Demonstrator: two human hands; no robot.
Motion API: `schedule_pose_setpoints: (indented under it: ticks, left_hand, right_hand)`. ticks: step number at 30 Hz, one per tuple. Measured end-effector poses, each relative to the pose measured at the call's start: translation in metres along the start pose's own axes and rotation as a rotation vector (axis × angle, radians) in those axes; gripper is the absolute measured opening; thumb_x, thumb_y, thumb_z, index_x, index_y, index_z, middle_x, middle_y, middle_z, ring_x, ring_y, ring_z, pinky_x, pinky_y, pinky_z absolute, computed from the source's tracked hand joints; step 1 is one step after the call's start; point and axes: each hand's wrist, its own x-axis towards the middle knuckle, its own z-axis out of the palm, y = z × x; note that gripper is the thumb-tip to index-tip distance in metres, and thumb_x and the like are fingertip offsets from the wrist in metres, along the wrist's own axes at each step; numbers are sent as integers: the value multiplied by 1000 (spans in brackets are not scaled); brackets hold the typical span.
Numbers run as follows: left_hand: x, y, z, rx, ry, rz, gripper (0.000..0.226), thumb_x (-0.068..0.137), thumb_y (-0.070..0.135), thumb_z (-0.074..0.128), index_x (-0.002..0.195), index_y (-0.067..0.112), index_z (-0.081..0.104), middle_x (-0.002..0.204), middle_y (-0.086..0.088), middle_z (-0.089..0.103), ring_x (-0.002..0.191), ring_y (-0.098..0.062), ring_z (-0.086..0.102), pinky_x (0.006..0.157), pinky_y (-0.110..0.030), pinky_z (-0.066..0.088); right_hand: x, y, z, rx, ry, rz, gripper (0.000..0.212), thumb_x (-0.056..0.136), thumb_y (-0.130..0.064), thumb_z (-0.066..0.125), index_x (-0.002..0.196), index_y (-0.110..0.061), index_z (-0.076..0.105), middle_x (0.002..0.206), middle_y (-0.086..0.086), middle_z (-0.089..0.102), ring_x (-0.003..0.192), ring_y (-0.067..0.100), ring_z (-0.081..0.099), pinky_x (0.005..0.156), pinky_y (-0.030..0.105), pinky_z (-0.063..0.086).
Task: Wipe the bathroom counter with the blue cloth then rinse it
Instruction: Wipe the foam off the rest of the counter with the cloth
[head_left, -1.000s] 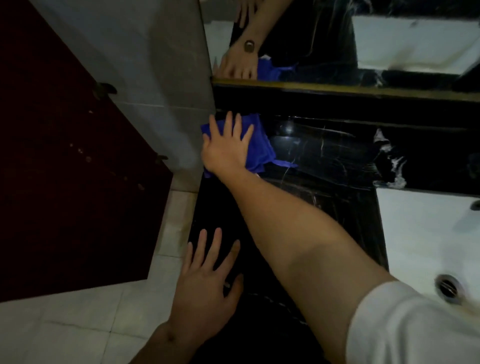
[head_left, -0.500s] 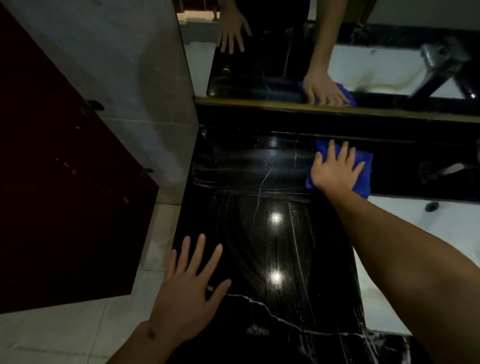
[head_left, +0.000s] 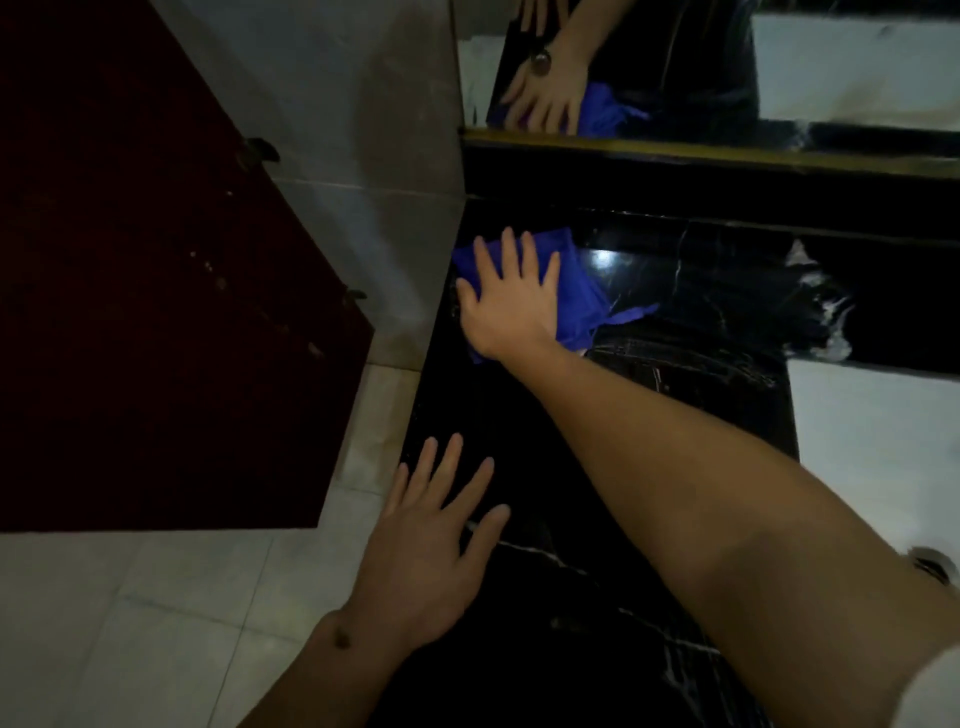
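Observation:
The blue cloth (head_left: 576, 296) lies bunched on the black marble counter (head_left: 701, 312), in its far left corner beside the grey wall. My right hand (head_left: 511, 304) presses flat on the cloth, fingers spread, arm stretched across the counter. My left hand (head_left: 434, 540) rests flat with fingers apart on the counter's near left edge and holds nothing.
A white sink basin (head_left: 872, 457) with a drain (head_left: 932, 566) is set into the counter at the right. A mirror (head_left: 805, 67) with a gold lower frame runs along the back. A dark red door (head_left: 135, 291) and pale tiled floor (head_left: 156, 613) lie to the left.
My right hand has swept the blue cloth from the counter's middle-right, near the sink, back to the far left corner. My left hand has stayed on the near edge.

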Motion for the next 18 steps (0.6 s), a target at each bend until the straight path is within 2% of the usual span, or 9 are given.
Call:
schedule_pose_setpoints:
  ticks: [4, 8, 10, 15, 18]
  left_hand:
    - [-64, 0, 11, -70, 10, -105, 65, 94, 68, 2, 153, 43, 7, 163, 16, -15, 147, 1, -23, 125, -32, -2]
    - [-122, -11, 17, -217, 60, -251, 57, 92, 71, -2, 145, 56, 9, 162, 24, -6, 149, 3, -13, 125, -35, 3]
    - [-134, -14, 16, -265, 87, -266, 54, 92, 70, 1, 144, 57, 12, 162, 23, 2, 150, 2, -5, 125, -36, 9]
    - [-129, -2, 14, -393, 220, -253, 63, 98, 59, 15, 151, 31, 35, 160, 7, 31, 150, -9, 22, 121, -39, 25]
    - [-119, 10, 18, -332, 225, -200, 61, 101, 53, 16, 152, 26, 36, 160, 4, 30, 151, -12, 20, 122, -42, 25]
  right_hand:
    - [-60, -7, 3, 3, -28, -119, 66, 101, -57, 22, 160, -28, 20, 168, 8, 14, 155, 29, 4, 122, 58, -5]
    - [-148, -18, 5, -5, -94, -244, 65, 101, -57, 23, 159, -27, 22, 168, 9, 15, 155, 30, 6, 122, 59, 0]
    - [-201, -24, 7, 21, -134, -328, 65, 101, -56, 27, 159, -27, 24, 168, 10, 16, 155, 30, 6, 122, 59, 2]
    - [-331, -12, 7, 6, -284, -486, 63, 102, -54, 29, 159, -29, 19, 169, 7, 11, 156, 28, 0, 122, 56, -8]
    - [-372, 23, -2, -9, -298, -481, 60, 103, -52, 32, 158, -32, 21, 168, 3, 14, 156, 25, 3, 122, 54, -6]
